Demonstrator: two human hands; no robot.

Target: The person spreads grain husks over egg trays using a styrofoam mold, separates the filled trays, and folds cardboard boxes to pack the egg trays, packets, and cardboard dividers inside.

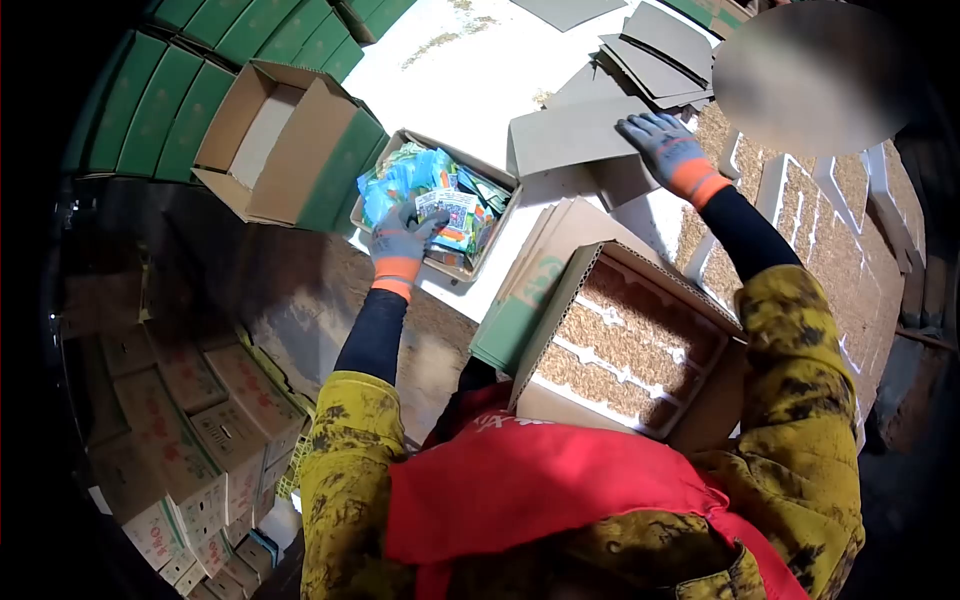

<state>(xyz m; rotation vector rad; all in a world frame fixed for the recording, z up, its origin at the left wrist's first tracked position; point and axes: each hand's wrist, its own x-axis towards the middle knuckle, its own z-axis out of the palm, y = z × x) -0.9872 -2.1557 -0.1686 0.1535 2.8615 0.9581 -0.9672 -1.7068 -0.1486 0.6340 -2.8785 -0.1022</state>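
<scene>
My left hand (pixel 403 240), in a grey and orange glove, reaches into a small cardboard box (pixel 468 275) full of colourful printed packets. Its fingers close on a white and blue packet (pixel 450 212) at the top of the heap. My right hand (pixel 668 150), gloved alike, has its fingers over the right edge of a grey cardboard sheet (pixel 570 135); the thumb is hidden. In front of my body, an open carton (pixel 545 335) stands tilted, holding straw-like brown filling in rows split by white dividers (pixel 590 357).
An open empty carton (pixel 235 165) stands left of the packets, near stacked green cartons (pixel 140 110). Grey sheets (pixel 660 55) lie at the back. Filled white trays (pixel 800 215) cover the right side, where another person stands. Printed cartons (pixel 165 430) are piled lower left.
</scene>
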